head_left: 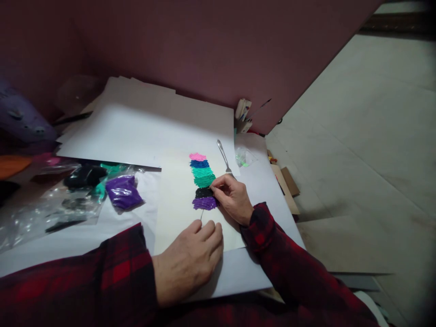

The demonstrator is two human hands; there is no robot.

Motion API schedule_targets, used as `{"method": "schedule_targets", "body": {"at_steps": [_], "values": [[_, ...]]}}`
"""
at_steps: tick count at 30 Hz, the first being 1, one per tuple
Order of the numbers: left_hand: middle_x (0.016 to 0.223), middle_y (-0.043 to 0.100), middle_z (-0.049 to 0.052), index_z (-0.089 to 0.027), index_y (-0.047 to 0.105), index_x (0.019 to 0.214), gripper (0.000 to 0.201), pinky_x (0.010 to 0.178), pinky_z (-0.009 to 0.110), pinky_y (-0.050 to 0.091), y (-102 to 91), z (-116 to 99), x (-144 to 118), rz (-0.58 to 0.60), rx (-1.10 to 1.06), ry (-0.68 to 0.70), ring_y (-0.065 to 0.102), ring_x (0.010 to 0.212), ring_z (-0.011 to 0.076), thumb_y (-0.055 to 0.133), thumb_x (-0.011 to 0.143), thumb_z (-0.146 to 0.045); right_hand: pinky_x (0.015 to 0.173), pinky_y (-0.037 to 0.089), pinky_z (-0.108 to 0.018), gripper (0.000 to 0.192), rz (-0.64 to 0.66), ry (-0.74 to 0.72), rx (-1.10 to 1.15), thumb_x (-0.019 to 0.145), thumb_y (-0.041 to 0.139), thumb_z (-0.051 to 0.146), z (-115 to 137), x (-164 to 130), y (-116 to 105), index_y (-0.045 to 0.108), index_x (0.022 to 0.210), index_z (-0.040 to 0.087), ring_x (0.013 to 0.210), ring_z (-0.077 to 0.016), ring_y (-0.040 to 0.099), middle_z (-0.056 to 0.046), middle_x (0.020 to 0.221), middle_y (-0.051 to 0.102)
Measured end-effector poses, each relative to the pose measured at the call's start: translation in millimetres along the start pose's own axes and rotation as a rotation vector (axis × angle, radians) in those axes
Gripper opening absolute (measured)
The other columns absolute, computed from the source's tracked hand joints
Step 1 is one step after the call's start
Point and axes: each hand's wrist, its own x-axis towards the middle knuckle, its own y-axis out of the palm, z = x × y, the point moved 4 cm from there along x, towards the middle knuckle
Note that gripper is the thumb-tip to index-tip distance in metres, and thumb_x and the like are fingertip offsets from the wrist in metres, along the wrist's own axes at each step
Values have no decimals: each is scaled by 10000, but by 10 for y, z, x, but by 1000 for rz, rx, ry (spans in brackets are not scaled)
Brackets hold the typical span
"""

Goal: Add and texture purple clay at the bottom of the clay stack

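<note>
The right hand (232,196) pinches a metal fork (225,160) by its head, tines pressed at the edge of the banded clay strip (203,182), apparently to texture the green band. The left hand (189,260) lies flat on the cream sheet (177,213), fingers together beside a thin stick (201,215) poking from under the purple band, seemingly steadying the paper. Bags of purple clay (123,191) and black clay (84,176) wait on the tabletop (61,247) to the left.
</note>
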Motion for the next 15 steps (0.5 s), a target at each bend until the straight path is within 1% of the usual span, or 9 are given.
{"method": "schedule_targets", "body": {"at_steps": [15], "values": [[1196, 567, 174, -68, 589, 1132, 284, 719, 389, 422, -10, -3, 8, 23, -2, 4, 521, 965, 279, 397, 932, -134, 687, 496, -279, 92, 24, -22, -3, 807, 540, 111, 21, -20, -8, 567, 776, 193, 736, -142, 584, -22, 826, 618]]}}
